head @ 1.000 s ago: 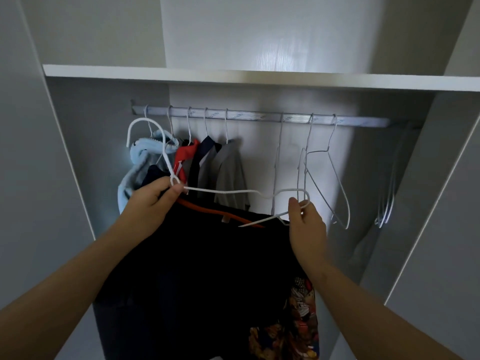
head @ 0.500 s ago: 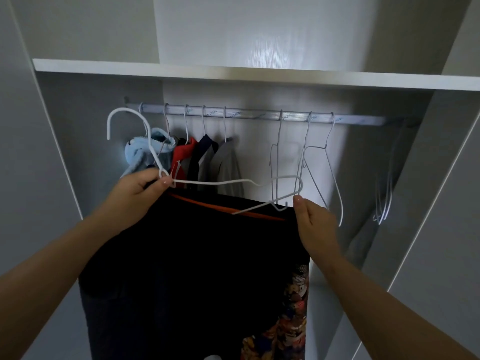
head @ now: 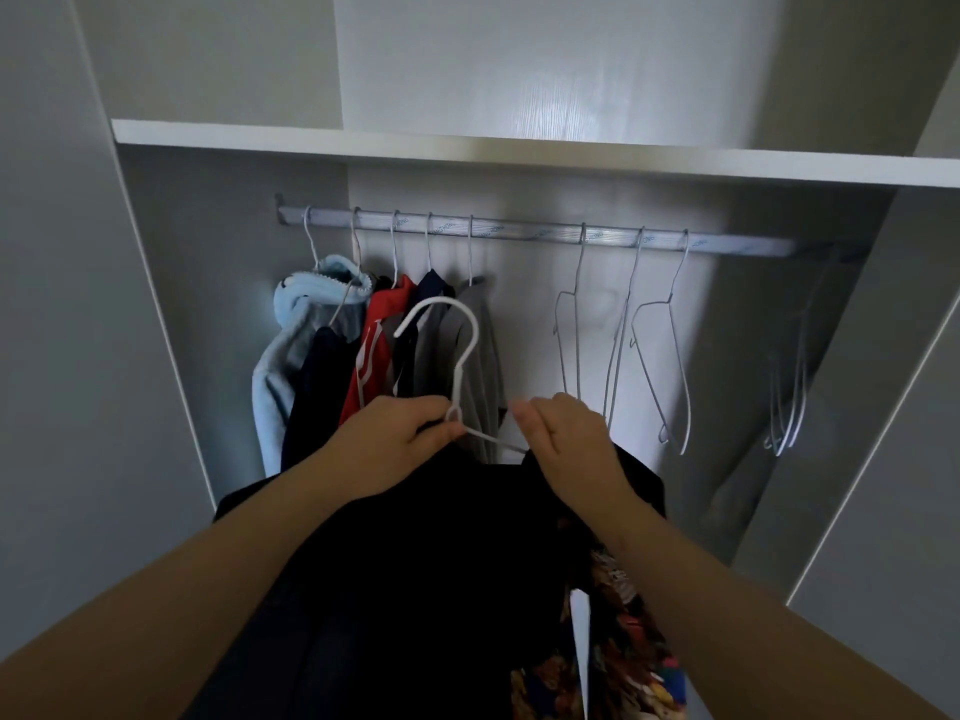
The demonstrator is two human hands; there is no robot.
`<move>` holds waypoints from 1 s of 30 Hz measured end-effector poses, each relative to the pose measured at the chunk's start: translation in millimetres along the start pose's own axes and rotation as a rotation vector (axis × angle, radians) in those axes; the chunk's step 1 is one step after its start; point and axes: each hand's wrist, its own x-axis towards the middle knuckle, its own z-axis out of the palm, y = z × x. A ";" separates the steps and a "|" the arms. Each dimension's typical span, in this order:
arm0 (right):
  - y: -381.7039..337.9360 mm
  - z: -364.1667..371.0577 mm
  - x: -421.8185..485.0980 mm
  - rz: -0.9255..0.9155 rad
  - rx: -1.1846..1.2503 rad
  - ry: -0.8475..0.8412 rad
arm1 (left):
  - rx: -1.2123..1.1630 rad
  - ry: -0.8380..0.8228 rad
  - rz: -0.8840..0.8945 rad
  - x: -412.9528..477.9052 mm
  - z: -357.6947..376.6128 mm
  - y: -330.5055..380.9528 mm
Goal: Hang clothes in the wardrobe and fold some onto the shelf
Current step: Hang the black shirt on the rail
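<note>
My left hand [head: 400, 439] pinches the neck of a white wire hanger [head: 457, 350], whose hook stands upright below the rail [head: 519, 233]. A black garment [head: 415, 563] with a colourful print at its lower right hangs on that hanger and drapes down between my arms. My right hand [head: 566, 439] grips the garment's top edge at the hanger's right arm. Both hands are in front of the gap between the hung clothes and the bare hangers.
Several clothes [head: 384, 350] hang at the rail's left end: light blue, navy, red, grey. Three bare wire hangers [head: 644, 345] hang right of centre, more hangers [head: 789, 402] at the far right. A white shelf [head: 519, 148] runs above the rail. Wardrobe side walls stand close on both sides.
The hanger has turned end-on, its hook now upright and moved right, in front of the grey garment. My hands have come close together. The camera tilted down slightly.
</note>
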 end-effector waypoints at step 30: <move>34.6 -12.7 -18.9 0.454 -0.145 -0.210 | 0.222 0.032 -0.056 5.6 8.5 -10.1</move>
